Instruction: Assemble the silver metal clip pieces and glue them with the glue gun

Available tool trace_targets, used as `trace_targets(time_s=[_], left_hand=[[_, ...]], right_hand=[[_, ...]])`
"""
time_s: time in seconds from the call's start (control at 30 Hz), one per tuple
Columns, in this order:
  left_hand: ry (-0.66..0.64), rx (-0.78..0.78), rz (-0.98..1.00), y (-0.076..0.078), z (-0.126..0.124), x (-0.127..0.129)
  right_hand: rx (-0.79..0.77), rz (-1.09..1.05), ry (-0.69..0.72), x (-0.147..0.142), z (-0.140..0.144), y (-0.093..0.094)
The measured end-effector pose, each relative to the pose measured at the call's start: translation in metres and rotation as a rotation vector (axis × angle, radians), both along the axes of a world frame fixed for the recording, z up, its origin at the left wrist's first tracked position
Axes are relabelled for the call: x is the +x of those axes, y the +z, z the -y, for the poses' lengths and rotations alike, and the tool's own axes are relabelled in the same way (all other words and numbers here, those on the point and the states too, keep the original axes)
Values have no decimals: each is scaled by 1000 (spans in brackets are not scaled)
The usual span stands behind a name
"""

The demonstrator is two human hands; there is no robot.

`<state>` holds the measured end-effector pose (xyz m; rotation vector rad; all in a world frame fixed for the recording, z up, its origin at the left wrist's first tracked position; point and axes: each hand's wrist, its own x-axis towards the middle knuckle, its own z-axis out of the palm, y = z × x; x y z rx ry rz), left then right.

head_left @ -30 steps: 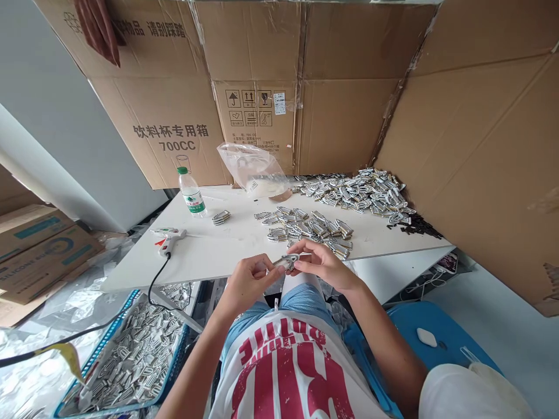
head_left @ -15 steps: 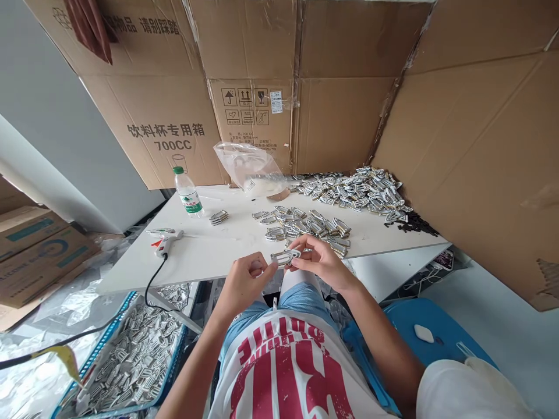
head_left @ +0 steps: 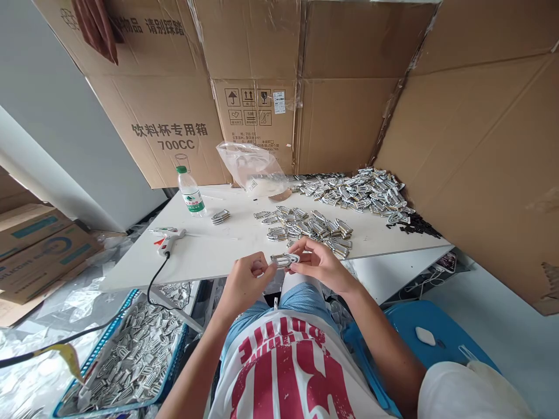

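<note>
Both hands, left hand (head_left: 244, 282) and right hand (head_left: 321, 265), pinch one metal clip (head_left: 283, 259) in their fingers at the table (head_left: 209, 256) edge; clip pile (head_left: 312, 227) at one o'clock.

The white table (head_left: 209, 256) carries a water bottle (head_left: 191, 192), a glue gun (head_left: 168, 237), a plastic bag (head_left: 253, 169) and heaps of metal buckles (head_left: 353, 192).

White shirt (head_left: 288, 372) with red lettering, apparently light-blue denim shorts (head_left: 301, 299).

The cardboard box (head_left: 174, 110) reads "饮料杯专用箱 700CC" beside printed handling symbols.
</note>
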<state>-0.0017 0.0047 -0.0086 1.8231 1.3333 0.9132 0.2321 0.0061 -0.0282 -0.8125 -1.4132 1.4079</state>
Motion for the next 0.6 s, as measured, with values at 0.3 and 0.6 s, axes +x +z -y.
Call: trace_targets(time_s=[0.3,0.6], left_hand=[[3,6,4,1,0,1],[-52,-18,-11,-5,-1,-1]], right_hand=[[26,6,45,-2,0,-3],[18,-5,69,-8,1,-1]])
